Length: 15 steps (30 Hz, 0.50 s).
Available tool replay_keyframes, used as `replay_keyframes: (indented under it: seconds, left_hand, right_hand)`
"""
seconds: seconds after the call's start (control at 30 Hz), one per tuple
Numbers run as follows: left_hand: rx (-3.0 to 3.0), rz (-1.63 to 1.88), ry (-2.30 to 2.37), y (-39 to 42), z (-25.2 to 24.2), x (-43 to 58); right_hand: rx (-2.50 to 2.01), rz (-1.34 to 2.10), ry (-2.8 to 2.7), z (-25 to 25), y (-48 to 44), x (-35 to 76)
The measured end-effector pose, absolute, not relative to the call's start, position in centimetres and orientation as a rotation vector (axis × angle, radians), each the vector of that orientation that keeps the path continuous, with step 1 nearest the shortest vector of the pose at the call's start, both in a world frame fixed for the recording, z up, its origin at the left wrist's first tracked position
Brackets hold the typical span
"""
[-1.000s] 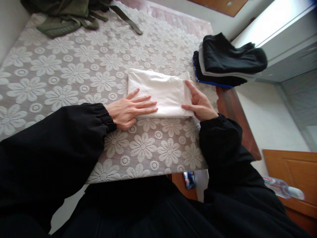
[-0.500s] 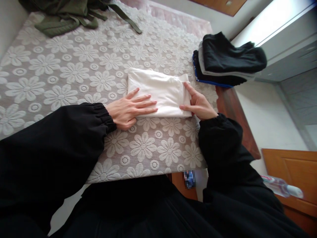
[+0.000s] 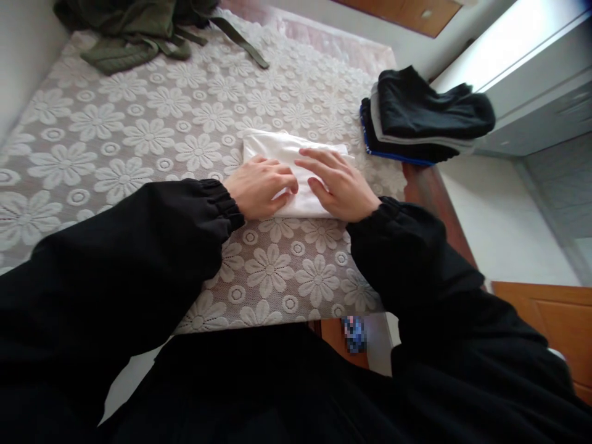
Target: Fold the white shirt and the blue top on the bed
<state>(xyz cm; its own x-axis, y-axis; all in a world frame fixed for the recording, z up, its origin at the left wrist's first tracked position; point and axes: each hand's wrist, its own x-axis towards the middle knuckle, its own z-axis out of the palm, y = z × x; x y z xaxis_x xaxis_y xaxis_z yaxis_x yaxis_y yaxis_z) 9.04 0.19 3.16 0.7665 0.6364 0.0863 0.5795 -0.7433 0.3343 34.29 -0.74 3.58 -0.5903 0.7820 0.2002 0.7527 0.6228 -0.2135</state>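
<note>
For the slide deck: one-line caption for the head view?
Left hand and right hand rest on a folded white cloth on a flowered tablecloth, folded dark clothes stacked nearby.

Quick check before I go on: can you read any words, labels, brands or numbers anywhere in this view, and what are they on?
No text can be read.
The white folded cloth under the left hand and right hand shows no label or print.
The stack of dark clothes and the green garment show none either.
The small blurred patch below the table edge is unreadable.
</note>
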Motion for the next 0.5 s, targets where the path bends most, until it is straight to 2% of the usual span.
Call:
replay_keyframes:
  seconds: [0.1, 0.23, 0.5]
  left_hand:
    - [2.656, 0.383, 1.110, 0.2, 1.7, 10.0]
    - [2.634, 0.312, 1.169, -0.1, 0.1, 10.0]
    - [2.626, 0.196, 1.218, 0.0, 1.4, 9.7]
  right_hand:
    - [-1.347, 0.147, -2.612, 1.1, 0.9, 32.9]
    - [-1.491, 0.051, -2.609, -1.3, 1.4, 33.1]
    - [-1.685, -0.036, -2.577, -0.9, 0.8, 32.7]
